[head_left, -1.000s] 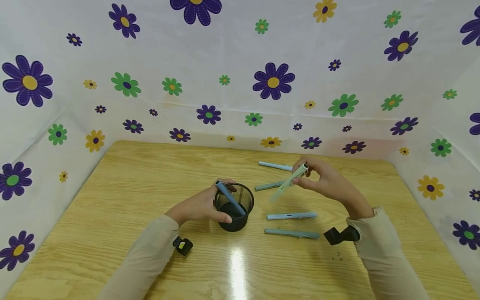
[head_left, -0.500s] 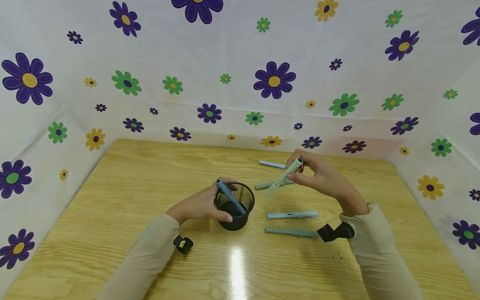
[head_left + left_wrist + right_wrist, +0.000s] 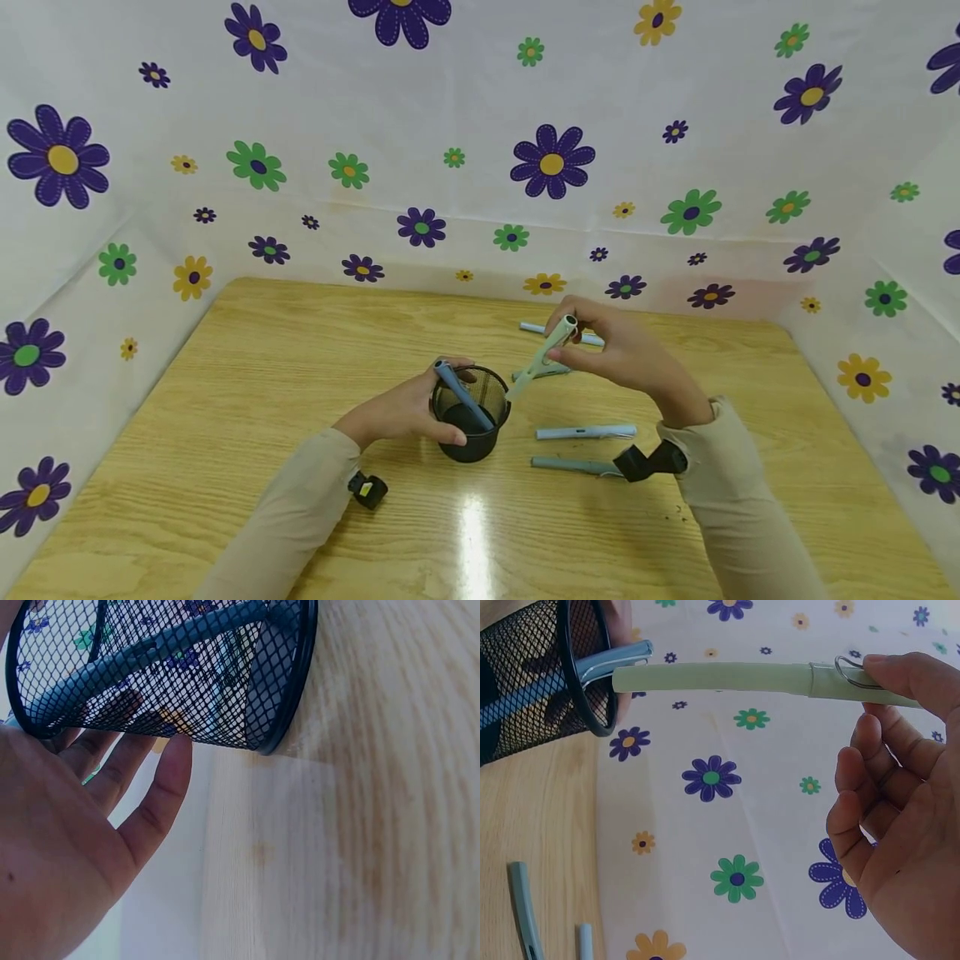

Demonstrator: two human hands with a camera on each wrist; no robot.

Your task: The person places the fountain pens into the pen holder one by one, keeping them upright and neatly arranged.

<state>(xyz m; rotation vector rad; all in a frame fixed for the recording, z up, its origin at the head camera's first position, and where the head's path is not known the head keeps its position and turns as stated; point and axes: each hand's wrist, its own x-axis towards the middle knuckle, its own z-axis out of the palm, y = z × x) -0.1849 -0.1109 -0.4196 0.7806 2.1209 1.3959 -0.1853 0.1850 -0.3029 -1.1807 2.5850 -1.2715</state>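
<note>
— What's nearest me?
— Glossy wooden table [image 3: 247, 433]. My left hand [image 3: 397, 412] grips the mesh cup [image 3: 470, 414]; my right hand [image 3: 622, 354] pinches the green pen [image 3: 542, 358] just beside its rim.
— Farther back?
— Floral sheet [image 3: 480, 125] walls.

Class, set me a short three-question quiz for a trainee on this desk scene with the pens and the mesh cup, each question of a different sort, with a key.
1. True or false: the left hand grips the black mesh cup.
2. Which pen does the right hand hold? A) the pale green pen B) a red pen C) none
3. Fill in: the blue pen inside the cup leans against its ____.

Key
1. True; fingers curl round its wall.
2. A; pinched near the clip end, its other end close to the cup's rim.
3. Rim.
</note>
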